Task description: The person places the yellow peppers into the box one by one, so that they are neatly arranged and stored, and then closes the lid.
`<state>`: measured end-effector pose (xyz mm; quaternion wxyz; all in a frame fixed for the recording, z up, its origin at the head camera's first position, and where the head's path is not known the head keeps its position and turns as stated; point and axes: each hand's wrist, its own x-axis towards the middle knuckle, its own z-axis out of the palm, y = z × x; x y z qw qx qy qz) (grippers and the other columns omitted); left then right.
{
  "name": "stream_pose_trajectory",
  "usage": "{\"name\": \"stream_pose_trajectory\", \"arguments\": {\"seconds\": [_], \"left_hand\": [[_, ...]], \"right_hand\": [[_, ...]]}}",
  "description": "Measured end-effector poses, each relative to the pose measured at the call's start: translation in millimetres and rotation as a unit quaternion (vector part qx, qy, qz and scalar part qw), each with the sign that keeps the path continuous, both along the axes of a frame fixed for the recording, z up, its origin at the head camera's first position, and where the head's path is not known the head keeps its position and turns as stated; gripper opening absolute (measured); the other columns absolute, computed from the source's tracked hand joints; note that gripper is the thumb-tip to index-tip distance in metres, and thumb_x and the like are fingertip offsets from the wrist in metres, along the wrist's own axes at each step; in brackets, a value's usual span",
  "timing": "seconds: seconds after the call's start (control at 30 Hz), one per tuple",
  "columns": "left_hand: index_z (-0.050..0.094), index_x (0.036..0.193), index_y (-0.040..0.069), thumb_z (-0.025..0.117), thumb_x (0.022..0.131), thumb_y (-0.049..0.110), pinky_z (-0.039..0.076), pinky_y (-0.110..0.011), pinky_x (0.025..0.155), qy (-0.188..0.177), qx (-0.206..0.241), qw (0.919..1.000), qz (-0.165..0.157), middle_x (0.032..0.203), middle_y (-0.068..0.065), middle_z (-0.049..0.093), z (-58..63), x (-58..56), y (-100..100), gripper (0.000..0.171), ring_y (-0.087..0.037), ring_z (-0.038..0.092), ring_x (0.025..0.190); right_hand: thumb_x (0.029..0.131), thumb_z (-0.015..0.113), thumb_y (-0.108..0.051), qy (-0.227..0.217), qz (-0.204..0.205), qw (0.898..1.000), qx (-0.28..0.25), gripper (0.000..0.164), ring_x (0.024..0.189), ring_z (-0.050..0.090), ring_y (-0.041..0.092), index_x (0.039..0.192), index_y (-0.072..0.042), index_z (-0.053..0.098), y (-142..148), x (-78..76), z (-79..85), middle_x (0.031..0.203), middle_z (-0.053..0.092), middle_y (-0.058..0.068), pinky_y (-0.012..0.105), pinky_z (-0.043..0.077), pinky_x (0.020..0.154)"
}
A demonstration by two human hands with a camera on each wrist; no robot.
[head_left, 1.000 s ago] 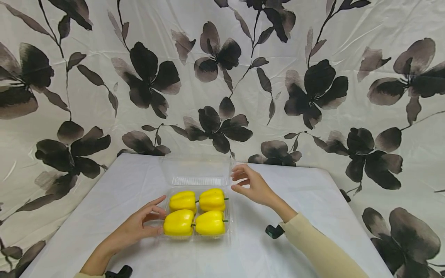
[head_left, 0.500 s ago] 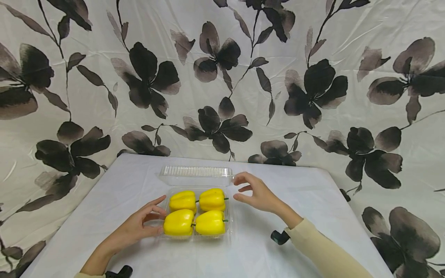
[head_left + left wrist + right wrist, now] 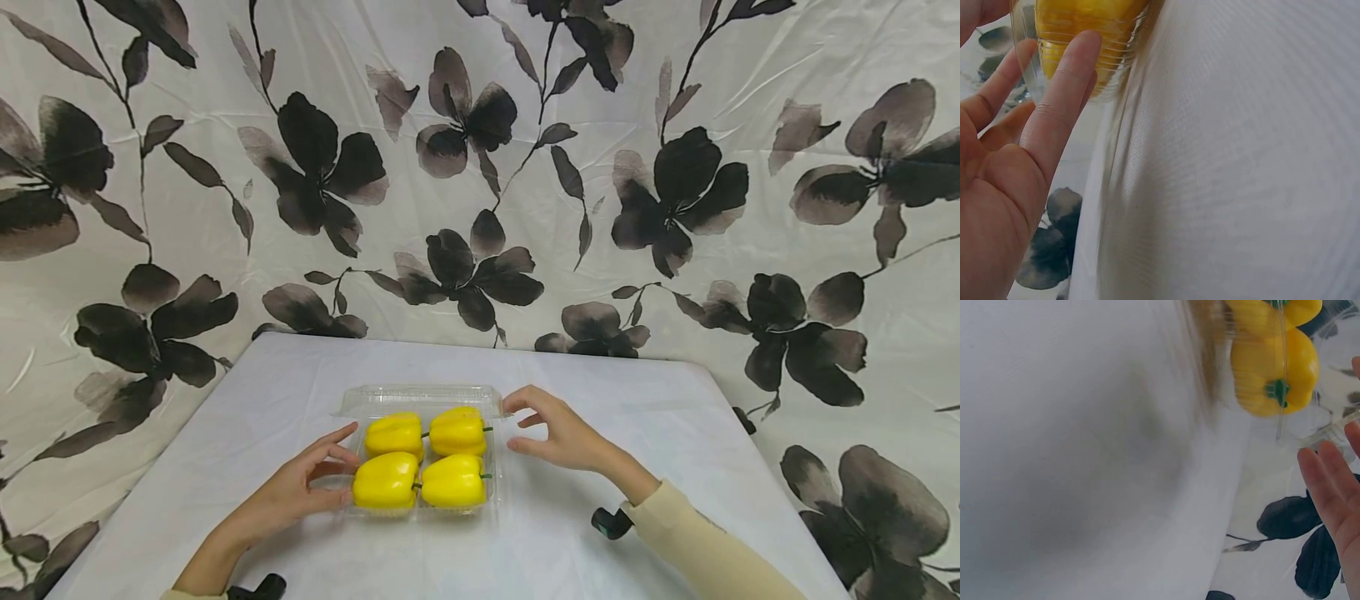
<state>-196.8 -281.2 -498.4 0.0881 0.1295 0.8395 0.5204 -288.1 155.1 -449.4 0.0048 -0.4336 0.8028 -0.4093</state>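
A clear plastic clamshell container (image 3: 418, 507) sits on the table with several yellow bell peppers (image 3: 456, 481) in its compartments. Its hinged lid (image 3: 420, 398) stands raised along the far side, tilted toward the peppers. On the left, my left hand (image 3: 300, 483) rests fingertips against the container's side wall; in the left wrist view its fingers (image 3: 1063, 100) lie straight along the ribbed plastic. My right hand (image 3: 558, 429) is at the lid's right edge, fingertips touching it and the thumb held apart below. In the right wrist view the right fingers (image 3: 1329, 469) are extended beside the lid.
A white cloth covers the table (image 3: 637, 400). A floral curtain (image 3: 480, 167) hangs right behind its far edge. Black wrist devices (image 3: 611, 523) are worn near both sleeves.
The lid has swung up from lying back and now leans toward the peppers. My right hand has moved nearer to me with the lid's edge. The left hand stays put.
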Motion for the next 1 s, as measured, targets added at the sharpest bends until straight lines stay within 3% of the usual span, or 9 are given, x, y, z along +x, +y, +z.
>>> {"name": "stream_pose_trajectory", "arguments": {"seconds": [0.23,0.4,0.5,0.57,0.8,1.0], "left_hand": [[0.063,0.128,0.012,0.086,0.091,0.025,0.05,-0.064,0.11,-0.009,0.009,0.9999,-0.003,0.175,-0.019,0.021,3.1,0.2,0,0.045,-0.044,0.054,0.137],[0.062,0.131,0.011,0.085,0.092,0.026,0.056,-0.055,0.105,-0.022,0.008,0.9997,0.006,0.165,-0.022,0.035,3.8,0.8,-1,0.047,-0.044,0.052,0.139],[0.062,0.131,0.013,0.085,0.092,0.027,0.057,-0.051,0.105,-0.029,0.009,0.9995,0.012,0.168,-0.019,0.032,3.0,0.9,0,0.047,-0.044,0.051,0.14],[0.062,0.131,0.013,0.085,0.092,0.028,0.058,-0.051,0.104,-0.028,0.007,0.9995,0.012,0.173,-0.018,0.022,2.7,0.6,0,0.047,-0.045,0.051,0.141],[0.062,0.132,0.013,0.085,0.092,0.028,0.054,-0.059,0.106,-0.023,0.007,0.9997,0.005,0.175,-0.02,0.016,2.4,1.1,-1,0.048,-0.046,0.05,0.14],[0.064,0.125,0.017,0.086,0.091,0.029,0.044,-0.069,0.113,-0.008,-0.002,0.9999,0.008,0.175,-0.017,0.018,0.2,1.0,-2,0.042,-0.047,0.045,0.144]], "right_hand": [[0.094,0.082,-0.01,0.014,0.014,1.0,-0.004,0.047,0.123,0.062,0.019,0.135,-0.017,0.059,1,4.5,-6.7,0.136,0.062,0.001,0.041,0.062,0.098],[0.094,0.081,-0.01,0.008,0.023,1.0,-0.005,0.046,0.127,0.061,0.021,0.135,-0.018,0.06,2,7.8,-11.7,0.14,0.061,0.003,0.043,0.062,0.097],[0.095,0.081,-0.011,0.004,0.022,1.0,0.001,0.045,0.13,0.059,0.022,0.134,-0.019,0.06,4,9.9,-15.4,0.144,0.059,0.003,0.043,0.062,0.097],[0.095,0.08,-0.012,0.0,0.02,1.0,0.007,0.044,0.132,0.058,0.022,0.134,-0.021,0.06,5,11.3,-17.3,0.146,0.058,0.003,0.043,0.062,0.098],[0.097,0.079,-0.013,-0.004,0.021,1.0,0.014,0.042,0.133,0.057,0.024,0.132,-0.023,0.059,5,14.1,-21.7,0.148,0.055,0.005,0.042,0.062,0.098],[0.096,0.08,-0.014,-0.028,0.014,0.999,0.022,0.04,0.134,0.056,0.025,0.13,-0.022,0.061,5,15.5,-25.2,0.151,0.053,0.004,0.042,0.061,0.099]]}}
